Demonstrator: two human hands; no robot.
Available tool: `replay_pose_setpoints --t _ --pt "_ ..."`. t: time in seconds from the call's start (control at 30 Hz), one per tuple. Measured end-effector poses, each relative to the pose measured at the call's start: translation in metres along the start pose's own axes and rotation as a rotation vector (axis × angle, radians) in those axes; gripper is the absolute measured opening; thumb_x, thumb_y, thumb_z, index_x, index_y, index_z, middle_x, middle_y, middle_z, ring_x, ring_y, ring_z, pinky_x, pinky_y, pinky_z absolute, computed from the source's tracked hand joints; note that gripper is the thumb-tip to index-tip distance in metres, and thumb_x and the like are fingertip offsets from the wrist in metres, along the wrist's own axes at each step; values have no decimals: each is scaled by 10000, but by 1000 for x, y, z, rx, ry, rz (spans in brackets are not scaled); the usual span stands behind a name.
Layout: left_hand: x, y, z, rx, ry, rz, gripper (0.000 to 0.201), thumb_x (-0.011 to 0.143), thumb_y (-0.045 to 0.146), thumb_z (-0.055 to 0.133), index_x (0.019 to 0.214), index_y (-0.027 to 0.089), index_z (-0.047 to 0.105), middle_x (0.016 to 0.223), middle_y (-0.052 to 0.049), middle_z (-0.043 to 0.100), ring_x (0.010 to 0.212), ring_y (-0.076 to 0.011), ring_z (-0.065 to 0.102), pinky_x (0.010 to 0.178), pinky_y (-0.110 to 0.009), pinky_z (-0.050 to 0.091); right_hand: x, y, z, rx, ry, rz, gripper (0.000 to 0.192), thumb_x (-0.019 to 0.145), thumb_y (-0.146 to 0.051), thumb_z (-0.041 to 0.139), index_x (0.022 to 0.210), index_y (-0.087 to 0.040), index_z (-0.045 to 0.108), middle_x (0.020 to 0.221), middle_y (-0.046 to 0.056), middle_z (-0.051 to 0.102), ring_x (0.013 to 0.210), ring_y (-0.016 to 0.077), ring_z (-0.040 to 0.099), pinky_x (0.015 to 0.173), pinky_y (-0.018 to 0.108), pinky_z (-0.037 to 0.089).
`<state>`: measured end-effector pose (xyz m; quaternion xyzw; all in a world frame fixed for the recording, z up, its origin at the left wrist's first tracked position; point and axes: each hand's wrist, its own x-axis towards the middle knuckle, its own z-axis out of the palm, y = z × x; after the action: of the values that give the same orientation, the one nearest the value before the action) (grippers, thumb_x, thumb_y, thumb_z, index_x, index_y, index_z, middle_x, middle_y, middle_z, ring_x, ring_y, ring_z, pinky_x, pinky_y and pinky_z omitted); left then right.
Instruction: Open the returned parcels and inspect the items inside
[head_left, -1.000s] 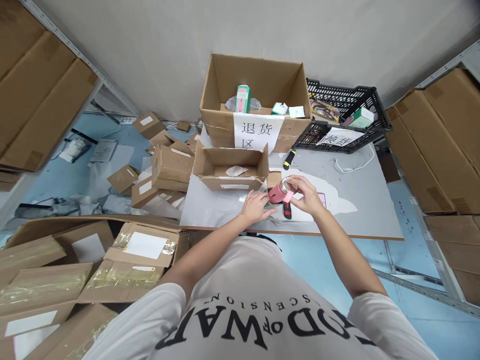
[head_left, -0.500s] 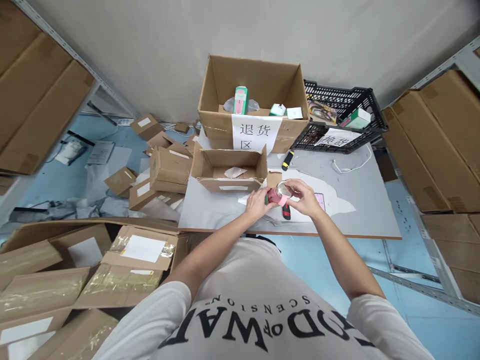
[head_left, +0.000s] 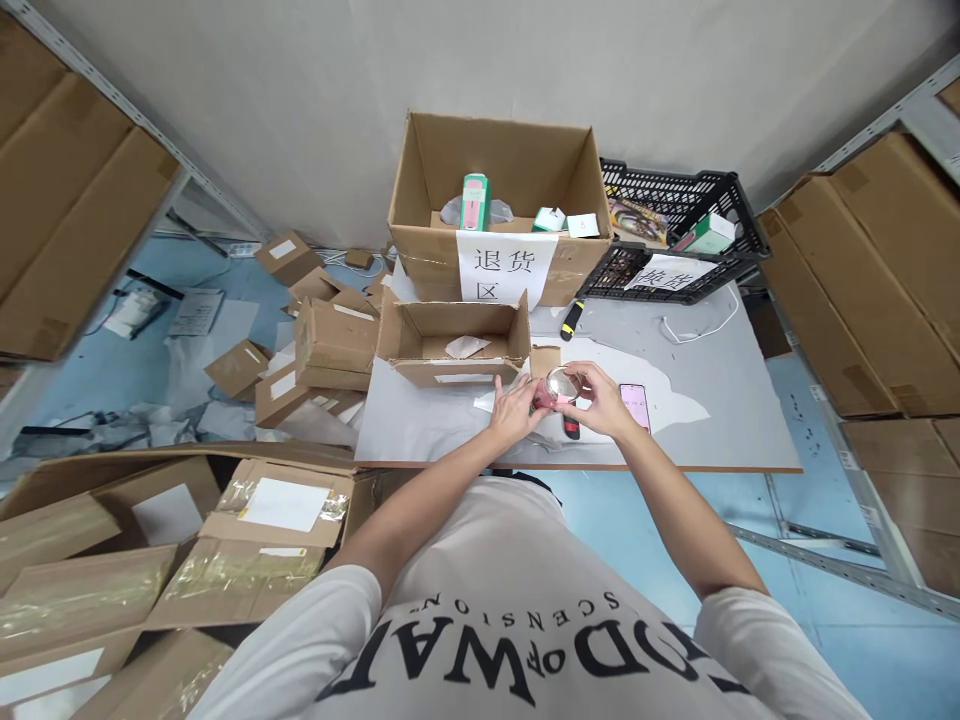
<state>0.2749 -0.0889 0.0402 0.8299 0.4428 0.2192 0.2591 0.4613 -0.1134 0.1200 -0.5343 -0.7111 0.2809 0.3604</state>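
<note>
Between both hands, above the table, is a pink bottle-like item with a clear, shiny round end facing up toward me. My left hand is closed around its left side, thumb at the lower edge. My right hand grips the round end from the right, fingers curled over the rim. Just below them lies a red and black handled tool, partly hidden by the item. A phone with a pink lit screen rests by my right hand. An open small cardboard box stands beyond my left hand.
A large carton with green and white boxes stands at the back, beside a black crate. A yellow and black cutter and a white cable lie on the table. Stacked cartons fill the left.
The pink item has tilted so that its round end faces up more, and my hands have shifted slightly around it. The phone is now more exposed beside my right hand.
</note>
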Motion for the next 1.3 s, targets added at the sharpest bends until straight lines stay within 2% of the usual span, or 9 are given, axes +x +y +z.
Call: replay_pose_setpoints --t 0.1,0.27,0.4,0.63,0.73,0.83,0.93,1.07,1.3 --pt "0 -2 -3 6 -25 4 553 831 453 593 1302 208 439 1298 -134 571 1310 -301 419 1098 -642 126 1 2 4 -35 22 -38 479 736 -445 694 1139 -230 549 1148 123 556 993 238 573 677 339 559" --pt "-5 -13 -5 -24 -84 62 814 721 457 710 1389 201 322 1406 -148 454 1325 -293 394 1108 -571 215 0 12 11 -97 13 -91 435 769 -409 662 1154 -233 558 1175 128 541 966 230 585 704 365 558" --pt "-8 -24 -1 -68 -44 112 777 768 393 678 1406 184 287 1379 -145 482 1277 -252 459 1084 -473 326 -4 23 22 -178 -11 -107 431 764 -426 657 1135 -226 564 1144 122 552 1018 245 572 794 392 537" --pt "-12 -29 5 -41 -10 168 666 816 300 620 1389 162 309 1317 -136 541 1222 -227 508 1069 -409 371 -12 27 41 -450 -28 88 414 779 -468 595 1116 -230 556 1136 100 581 929 237 594 668 329 504" --pt "-13 -28 6 -23 -25 153 636 825 290 600 1386 183 318 1325 -127 540 1222 -229 514 1080 -428 355 -11 20 48 -575 -57 152 377 784 -469 570 1069 -222 566 1069 101 610 926 255 585 736 357 474" --pt "-13 -27 7 -9 -40 138 622 825 236 576 1390 206 317 1350 -115 523 1230 -231 513 1087 -445 340 -7 10 55 -686 -59 163 297 787 -416 565 1004 -213 577 984 95 631 911 260 579 981 478 328" --pt "-14 -26 7 -3 -44 135 639 812 200 574 1396 198 315 1367 -111 509 1238 -226 506 1095 -440 331 -3 0 59 -781 -59 199 266 770 -402 588 962 -217 585 946 96 645 882 277 569 1027 599 141" --pt "-15 -26 6 -2 -51 162 611 818 209 584 1380 187 346 1350 -113 527 1238 -212 507 1094 -433 338 3 0 59 -809 -114 288 279 712 -409 669 893 -209 598 936 128 653 940 330 541 899 578 265" --pt "-17 -24 1 63 -86 231 359 862 224 547 1220 226 526 1387 -103 492 1249 -198 496 1074 -446 358 2 15 55 -710 -226 340 289 711 -431 717 880 -222 610 969 95 640 926 287 569 762 408 399"
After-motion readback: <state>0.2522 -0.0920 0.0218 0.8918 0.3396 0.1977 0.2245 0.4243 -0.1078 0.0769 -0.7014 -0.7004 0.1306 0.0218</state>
